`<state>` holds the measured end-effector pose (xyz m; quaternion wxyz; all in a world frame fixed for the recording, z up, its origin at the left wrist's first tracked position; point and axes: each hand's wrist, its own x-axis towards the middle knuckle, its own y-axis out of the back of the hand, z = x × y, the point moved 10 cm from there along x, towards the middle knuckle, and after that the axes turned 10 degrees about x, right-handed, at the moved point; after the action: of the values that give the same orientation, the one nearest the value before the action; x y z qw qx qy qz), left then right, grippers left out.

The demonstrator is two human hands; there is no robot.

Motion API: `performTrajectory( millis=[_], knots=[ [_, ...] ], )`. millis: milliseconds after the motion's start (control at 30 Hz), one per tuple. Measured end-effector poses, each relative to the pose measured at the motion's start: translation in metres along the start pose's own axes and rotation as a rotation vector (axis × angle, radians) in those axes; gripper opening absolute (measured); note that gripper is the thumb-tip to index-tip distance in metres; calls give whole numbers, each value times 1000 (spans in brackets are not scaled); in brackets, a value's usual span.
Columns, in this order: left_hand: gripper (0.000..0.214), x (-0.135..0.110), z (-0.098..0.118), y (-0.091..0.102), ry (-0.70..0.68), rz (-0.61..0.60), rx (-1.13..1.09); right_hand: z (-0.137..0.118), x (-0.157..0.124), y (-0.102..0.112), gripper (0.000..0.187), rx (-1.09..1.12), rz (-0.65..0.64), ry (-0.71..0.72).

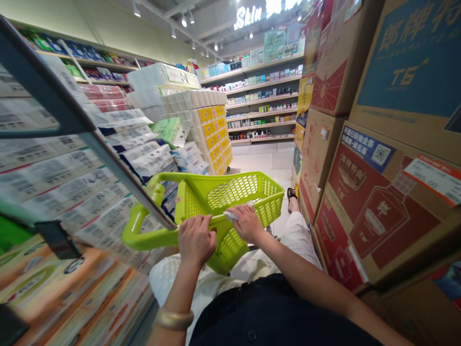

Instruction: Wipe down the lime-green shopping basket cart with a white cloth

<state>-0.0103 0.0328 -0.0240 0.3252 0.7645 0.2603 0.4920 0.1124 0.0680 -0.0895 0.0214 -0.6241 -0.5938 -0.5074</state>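
A lime-green plastic shopping cart stands in front of my body, with perforated basket walls. My left hand is closed over the near rim of the cart, close to the handle end. Farther along the same rim rests my right hand, its fingers bent around a crumpled white tissue that touches the rim. The part of the tissue under the fingers is hidden. The cart's rounded handle sticks out to the left, with neither hand on it.
Large liquor cartons are stacked close on my right. Packs of paper goods and yellow-sided packs pile up on the left. A dark slanted frame bar crosses the left side. Stocked shelves stand beyond the tiled floor.
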Motion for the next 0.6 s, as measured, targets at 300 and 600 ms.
performTrajectory(
  millis=[300, 600],
  knots=[
    [34, 2, 1, -3, 35, -7, 24, 57, -13, 33, 22, -125, 193, -219],
    [36, 3, 7, -2, -1, -11, 26, -18, 8, -15, 34, -10, 31, 58]
  ],
)
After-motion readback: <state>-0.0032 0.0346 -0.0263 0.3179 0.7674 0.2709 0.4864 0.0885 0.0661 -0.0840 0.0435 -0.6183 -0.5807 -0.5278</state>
